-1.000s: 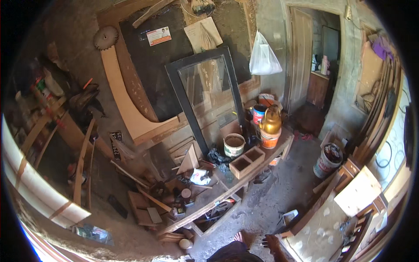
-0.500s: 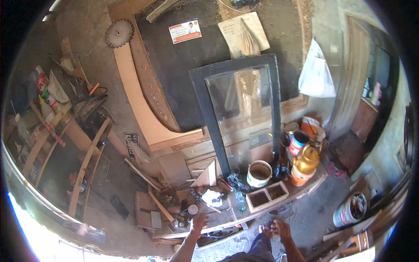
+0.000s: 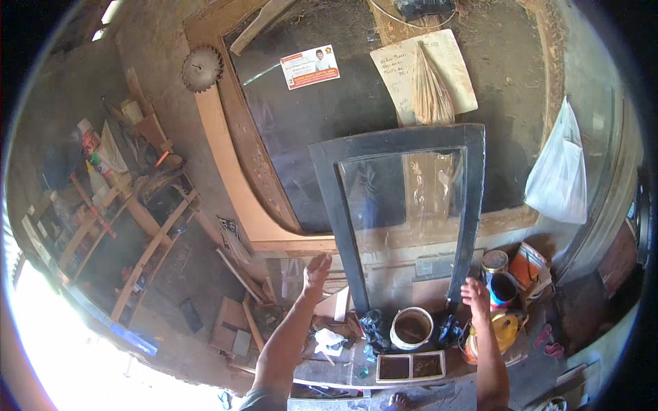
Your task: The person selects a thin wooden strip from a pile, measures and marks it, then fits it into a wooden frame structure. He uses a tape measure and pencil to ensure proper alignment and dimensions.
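Note:
A dark wooden window frame [image 3: 337,205] with a glass pane leans upright against the wall behind a cluttered bench. My left hand [image 3: 317,268] is raised with fingers apart just left of the frame's left rail, close to it but apart. My right hand [image 3: 475,292] hovers open near the frame's lower right corner, holding nothing. Below it stand a white bucket [image 3: 411,327] of brown liquid and a yellow jug [image 3: 506,327].
A two-compartment wooden box [image 3: 410,366], rags and scraps lie on the bench [image 3: 329,373]. Paint cans [image 3: 502,286] stand at the right. A white plastic bag [image 3: 558,175] hangs on the wall, a circular saw blade [image 3: 201,68] upper left. Shelves with tools [image 3: 116,205] fill the left.
The view has swung left and closer to the frame. Both my arms have risen from the lower edge, and my hands now reach the frame's two sides.

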`<state>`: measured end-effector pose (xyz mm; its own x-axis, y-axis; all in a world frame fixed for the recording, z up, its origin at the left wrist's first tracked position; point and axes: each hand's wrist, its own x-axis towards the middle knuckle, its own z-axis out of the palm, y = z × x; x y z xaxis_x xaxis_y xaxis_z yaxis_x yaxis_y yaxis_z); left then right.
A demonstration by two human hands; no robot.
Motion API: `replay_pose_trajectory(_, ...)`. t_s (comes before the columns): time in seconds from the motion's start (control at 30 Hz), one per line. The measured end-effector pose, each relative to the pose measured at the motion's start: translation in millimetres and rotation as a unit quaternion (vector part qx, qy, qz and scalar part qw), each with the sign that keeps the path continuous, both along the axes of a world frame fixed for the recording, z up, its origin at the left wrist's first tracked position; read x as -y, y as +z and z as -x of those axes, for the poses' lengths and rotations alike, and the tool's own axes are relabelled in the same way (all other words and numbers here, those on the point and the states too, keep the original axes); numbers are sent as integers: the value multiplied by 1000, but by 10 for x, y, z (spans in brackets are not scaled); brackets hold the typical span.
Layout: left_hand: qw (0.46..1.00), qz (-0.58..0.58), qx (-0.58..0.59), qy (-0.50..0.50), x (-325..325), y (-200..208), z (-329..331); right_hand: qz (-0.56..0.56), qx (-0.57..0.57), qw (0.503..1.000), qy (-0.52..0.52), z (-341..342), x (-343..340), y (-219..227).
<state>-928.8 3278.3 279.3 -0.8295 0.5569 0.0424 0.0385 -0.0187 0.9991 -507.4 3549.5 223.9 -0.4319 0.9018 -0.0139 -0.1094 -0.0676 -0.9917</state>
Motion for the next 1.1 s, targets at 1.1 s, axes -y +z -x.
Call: replay_pose_trajectory(1.1, 978, -171, 110, 53, -1157, -202, 640, -100, -26, 989, -109, 1148, -1893, -570)
